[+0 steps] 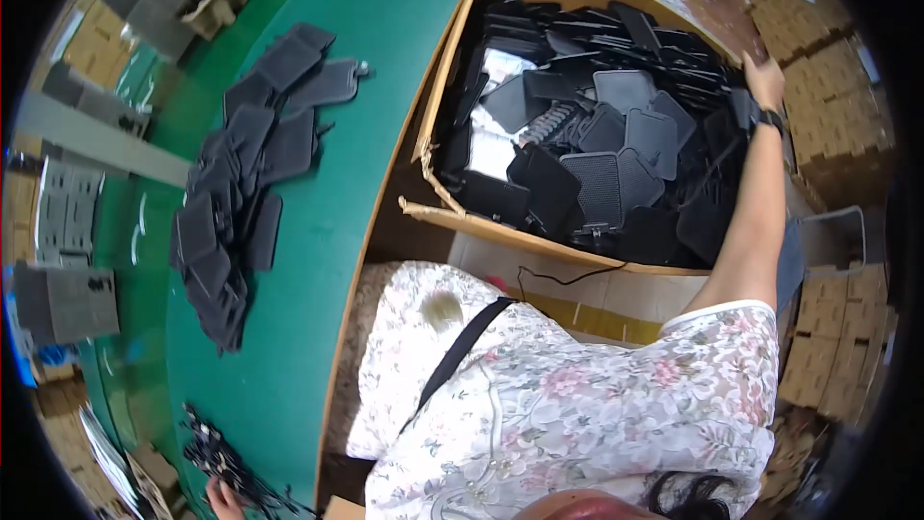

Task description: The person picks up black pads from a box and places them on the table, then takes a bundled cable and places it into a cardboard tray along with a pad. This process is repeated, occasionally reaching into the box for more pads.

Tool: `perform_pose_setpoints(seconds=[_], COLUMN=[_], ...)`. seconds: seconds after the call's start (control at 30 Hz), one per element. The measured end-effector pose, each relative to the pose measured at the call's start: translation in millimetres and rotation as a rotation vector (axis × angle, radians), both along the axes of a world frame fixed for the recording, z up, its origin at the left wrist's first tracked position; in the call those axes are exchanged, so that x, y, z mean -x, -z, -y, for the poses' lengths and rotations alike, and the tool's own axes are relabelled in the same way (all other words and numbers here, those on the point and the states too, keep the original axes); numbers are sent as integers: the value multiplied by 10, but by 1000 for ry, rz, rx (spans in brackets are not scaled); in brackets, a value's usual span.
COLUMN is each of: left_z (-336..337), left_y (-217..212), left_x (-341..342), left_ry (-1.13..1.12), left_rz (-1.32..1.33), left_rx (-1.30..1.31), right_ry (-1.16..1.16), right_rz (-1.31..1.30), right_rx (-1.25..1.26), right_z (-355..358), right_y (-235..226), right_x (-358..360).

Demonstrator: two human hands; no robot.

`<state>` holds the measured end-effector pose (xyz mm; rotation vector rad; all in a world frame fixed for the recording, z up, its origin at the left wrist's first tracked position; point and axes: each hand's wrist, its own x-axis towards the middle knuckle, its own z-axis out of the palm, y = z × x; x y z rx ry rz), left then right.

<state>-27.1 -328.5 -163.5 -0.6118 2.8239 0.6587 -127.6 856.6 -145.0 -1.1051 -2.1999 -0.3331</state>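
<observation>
My right hand is closed over the far right rim of a large open cardboard box, a dark band on its wrist. Inside the box lie many flat black panels with rounded corners, some with small tabs on an edge. Part of a shiny white sheet shows between them. At the lower left edge, my left hand is only partly in view, its fingers bent against a bundle of thin black cables on the green table.
More black panels lie in a long overlapping heap on the green table, left of the box. Stacked cartons stand along the right, by a grey plastic bin. A black cord hangs below the box's near edge.
</observation>
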Motion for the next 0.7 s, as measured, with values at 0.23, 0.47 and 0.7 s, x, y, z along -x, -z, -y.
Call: perform_pose_setpoints(seconds=[0.23, 0.47, 0.7], left_z=[-261, -320, -321], left_y=[-310, -156, -226], left_x=[-153, -110, -109], left_ry=[-39, -70, -79], left_rz=[15, 66, 87], left_rx=[2, 109, 125], right_ry=[56, 324, 12], right_rz=[241, 197, 257], right_rx=[329, 287, 504], right_z=[-709, -1583, -1411], right_y=[954, 1235, 1147], right_x=[-504, -498, -486])
